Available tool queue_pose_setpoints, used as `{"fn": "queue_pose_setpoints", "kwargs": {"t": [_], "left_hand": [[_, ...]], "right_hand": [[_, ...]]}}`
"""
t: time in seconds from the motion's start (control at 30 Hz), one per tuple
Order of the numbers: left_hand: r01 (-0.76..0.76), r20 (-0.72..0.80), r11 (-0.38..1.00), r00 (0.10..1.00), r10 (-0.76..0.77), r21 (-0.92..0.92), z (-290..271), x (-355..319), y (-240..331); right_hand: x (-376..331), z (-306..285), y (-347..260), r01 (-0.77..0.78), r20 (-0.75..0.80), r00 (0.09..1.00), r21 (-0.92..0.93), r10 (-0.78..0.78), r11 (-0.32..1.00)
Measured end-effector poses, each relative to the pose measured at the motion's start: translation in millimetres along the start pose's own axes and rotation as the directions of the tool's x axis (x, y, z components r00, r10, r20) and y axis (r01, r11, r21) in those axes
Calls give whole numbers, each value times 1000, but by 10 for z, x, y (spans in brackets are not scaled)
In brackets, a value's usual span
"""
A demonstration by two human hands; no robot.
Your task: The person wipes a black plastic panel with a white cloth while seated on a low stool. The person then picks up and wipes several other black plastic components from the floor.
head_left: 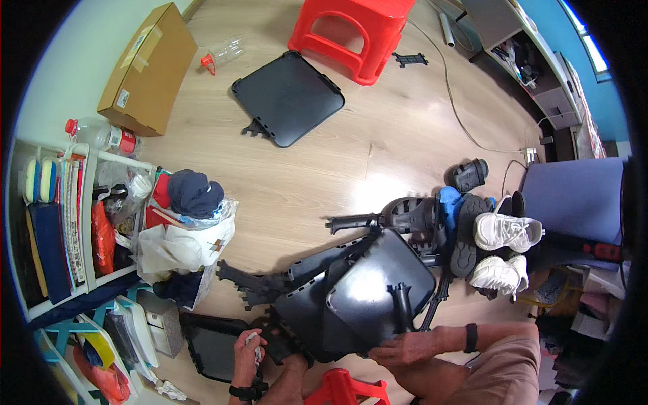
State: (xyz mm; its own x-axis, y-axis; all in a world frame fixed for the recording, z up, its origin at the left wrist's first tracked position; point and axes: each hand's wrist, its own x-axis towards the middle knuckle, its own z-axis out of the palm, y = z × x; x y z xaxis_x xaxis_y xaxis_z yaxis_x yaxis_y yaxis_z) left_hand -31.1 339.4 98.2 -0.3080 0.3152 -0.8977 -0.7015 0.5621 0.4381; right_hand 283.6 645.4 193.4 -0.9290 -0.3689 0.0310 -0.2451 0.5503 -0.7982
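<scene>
My left hand (248, 354) is closed around a small crumpled whitish piece (257, 352), whose kind I cannot make out. It is beside a dark rectangular panel (214, 344) on the floor. My right hand (403, 348) has curled fingers, partly hidden, at the lower edge of a glossy black plastic panel (378, 283). A short black tube (402, 305) rises from this hand across the panel. More black panels (304, 307) lie stacked beneath, with toothed black brackets (251, 280) to their left. Black bands circle both wrists.
A red stool (354, 34) stands at the far side, near a separate black panel (289, 100). White sneakers (507, 231) and dark shoes sit at right. Filled shelves (88, 223) and a cardboard box (150, 71) line the left. Another red stool (344, 388) is close below.
</scene>
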Motion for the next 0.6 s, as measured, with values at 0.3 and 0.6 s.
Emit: {"fn": "queue_pose_setpoints", "kwargs": {"t": [0.3,0.6], "left_hand": [[-2,-30,1000,1000,1,-22,40,-22,79],[58,-79,987,994,-71,-150,-245,-123,-62]], "right_hand": [[1525,-1553,3056,-569,-473,798,-385,374,727],[2550,-1494,3741,-849,-599,415,16,685,528]]}}
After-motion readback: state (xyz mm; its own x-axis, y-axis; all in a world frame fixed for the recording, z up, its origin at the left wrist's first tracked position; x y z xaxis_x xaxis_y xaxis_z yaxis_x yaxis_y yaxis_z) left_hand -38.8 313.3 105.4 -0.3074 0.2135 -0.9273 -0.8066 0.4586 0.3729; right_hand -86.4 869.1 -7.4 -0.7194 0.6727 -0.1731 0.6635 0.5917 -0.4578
